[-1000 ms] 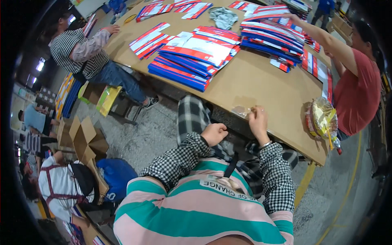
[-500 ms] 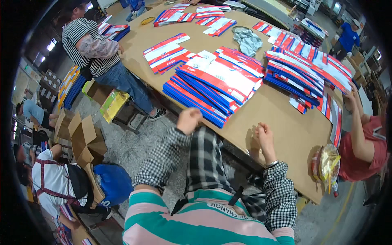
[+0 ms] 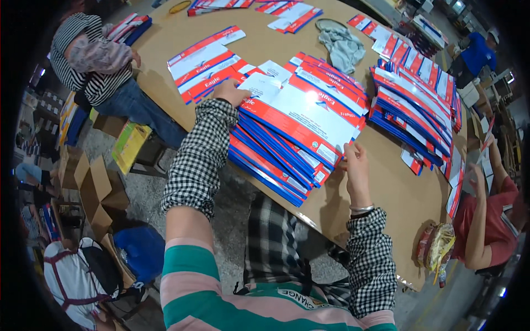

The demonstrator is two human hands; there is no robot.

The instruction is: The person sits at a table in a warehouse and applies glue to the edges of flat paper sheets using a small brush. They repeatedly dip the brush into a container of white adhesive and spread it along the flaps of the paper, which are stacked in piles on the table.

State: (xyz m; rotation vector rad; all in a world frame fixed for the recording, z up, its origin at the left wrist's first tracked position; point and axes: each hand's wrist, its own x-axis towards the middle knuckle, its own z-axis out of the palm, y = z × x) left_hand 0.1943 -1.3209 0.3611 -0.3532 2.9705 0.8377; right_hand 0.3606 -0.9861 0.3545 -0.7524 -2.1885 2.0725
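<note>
Flat printed cartons (image 3: 309,113), red, white and blue, lie in a thick fanned stack near the table's front edge. My left hand (image 3: 232,92) is at the left corner of the top carton, its fingers closed over the edge. At that carton's right corner my right hand (image 3: 356,165) has its thumb and fingers closed at the edge, the fingertips partly hidden. The top carton lies on the stack, slightly askew. Blue edges of several cartons show beneath it. Checked sleeves cover both my forearms.
A second carton stack (image 3: 411,113) stands to the right, a smaller spread (image 3: 204,66) to the left. Beyond lies a grey cloth (image 3: 342,52). A plastic-wrapped bundle (image 3: 436,245) sits at the right edge of the brown table (image 3: 381,182). People work on both sides.
Both hands have moved forward from the table's front edge to the stack, the left to the top carton's left corner, the right to its right corner. My view has shifted.
</note>
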